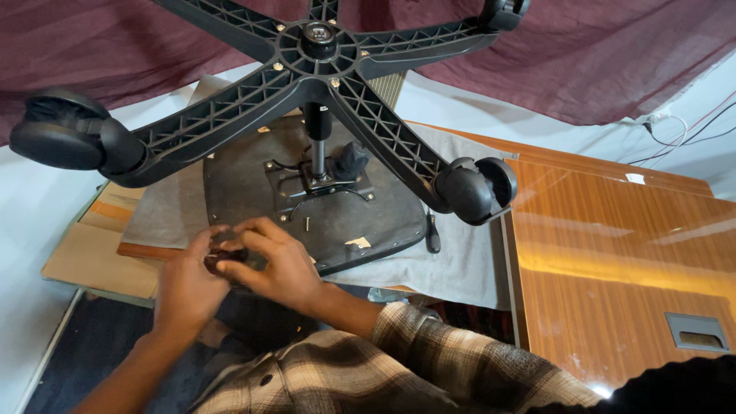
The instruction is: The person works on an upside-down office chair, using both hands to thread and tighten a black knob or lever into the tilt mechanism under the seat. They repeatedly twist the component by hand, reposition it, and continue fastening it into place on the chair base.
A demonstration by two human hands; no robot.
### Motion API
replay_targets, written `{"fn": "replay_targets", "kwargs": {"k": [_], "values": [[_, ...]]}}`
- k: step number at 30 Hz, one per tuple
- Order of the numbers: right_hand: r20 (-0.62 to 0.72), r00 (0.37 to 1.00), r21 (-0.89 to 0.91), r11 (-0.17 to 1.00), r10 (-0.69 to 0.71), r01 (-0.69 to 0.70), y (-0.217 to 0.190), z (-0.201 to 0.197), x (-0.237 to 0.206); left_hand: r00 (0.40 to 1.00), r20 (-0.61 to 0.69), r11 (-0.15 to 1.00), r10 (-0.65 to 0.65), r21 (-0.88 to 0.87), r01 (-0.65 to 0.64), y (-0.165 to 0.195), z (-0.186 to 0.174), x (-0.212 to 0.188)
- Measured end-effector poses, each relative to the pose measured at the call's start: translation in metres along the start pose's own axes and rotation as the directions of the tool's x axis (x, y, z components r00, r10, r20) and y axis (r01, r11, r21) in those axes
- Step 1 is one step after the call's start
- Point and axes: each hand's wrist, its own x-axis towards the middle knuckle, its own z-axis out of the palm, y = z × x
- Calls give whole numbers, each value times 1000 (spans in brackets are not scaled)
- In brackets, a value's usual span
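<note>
An office chair lies upside down on a grey cloth, its black star-shaped base (322,69) pointing up at me with castor wheels (475,190) on the arms. The seat underside (245,192) carries a metal mechanism plate (322,192) and the gas column (317,142). At the seat's near edge, my left hand (188,284) and my right hand (276,264) close together around a small dark part (230,253). Most of that part is hidden by my fingers.
A polished wooden tabletop (613,253) with a grey cable slot (698,331) lies to the right. A dark screwdriver-like tool (433,234) rests on the grey cloth (460,261). Cardboard (92,261) sits at left, a maroon curtain (583,54) behind, cables (675,130) at far right.
</note>
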Motion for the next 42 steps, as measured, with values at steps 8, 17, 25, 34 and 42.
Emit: {"fn": "replay_targets", "kwargs": {"k": [8,17,25,34,42], "values": [[7,988,247,957,157,-154,11,-1,8,998,52,998,19,50,-22,6,0,4],[124,970,13,977,208,-211,2,1,7,998,-38,992,50,115,-46,-6,6,-10],[-22,999,77,996,-47,48,2,4,3,996,-20,993,89,-73,-91,1,2,2],[-37,996,74,995,76,-74,4,4,1,970,-69,971,234,73,-229,0,16,8],[-17,999,23,999,-37,38,1,-2,-2,996,-7,975,-90,204,89,12,5,-2]]}}
